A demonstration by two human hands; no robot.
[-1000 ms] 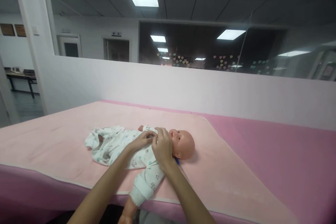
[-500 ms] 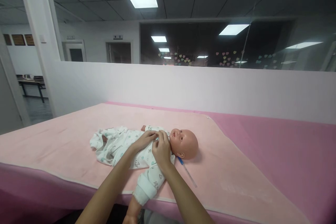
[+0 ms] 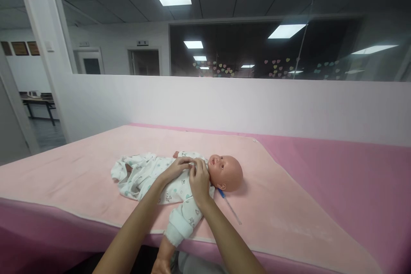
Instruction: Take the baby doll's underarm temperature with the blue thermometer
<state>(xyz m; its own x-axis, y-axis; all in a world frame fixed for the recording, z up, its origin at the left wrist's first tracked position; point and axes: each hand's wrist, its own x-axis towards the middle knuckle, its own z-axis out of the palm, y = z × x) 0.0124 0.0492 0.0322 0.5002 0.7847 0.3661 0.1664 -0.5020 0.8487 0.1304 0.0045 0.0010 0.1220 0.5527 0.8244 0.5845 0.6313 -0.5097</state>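
The doll (image 3: 228, 173) lies on its back across the middle of the frame, head to the right, on a peach sheet (image 3: 289, 218) spread over the pink counter (image 3: 346, 167); I take the sheet to be a soft layer for it. From my end I see the left hand (image 3: 176, 168) on the chest and the right hand (image 3: 199, 182) by the collar, fingers curled and meeting at the front of the garment (image 3: 175, 190). I can't tell whether either grip pinches cloth, as the knuckles mask the contact. Lying crosswise and face up, the doll offers its chest to both hands at once, probably the reason for that placing. Its near arm (image 3: 164, 250) sticks out over the counter's edge at lower centre, seemingly because nothing props it. A blue-ended stick (image 3: 230, 208) rests just beside the neck, perhaps to be within reach.
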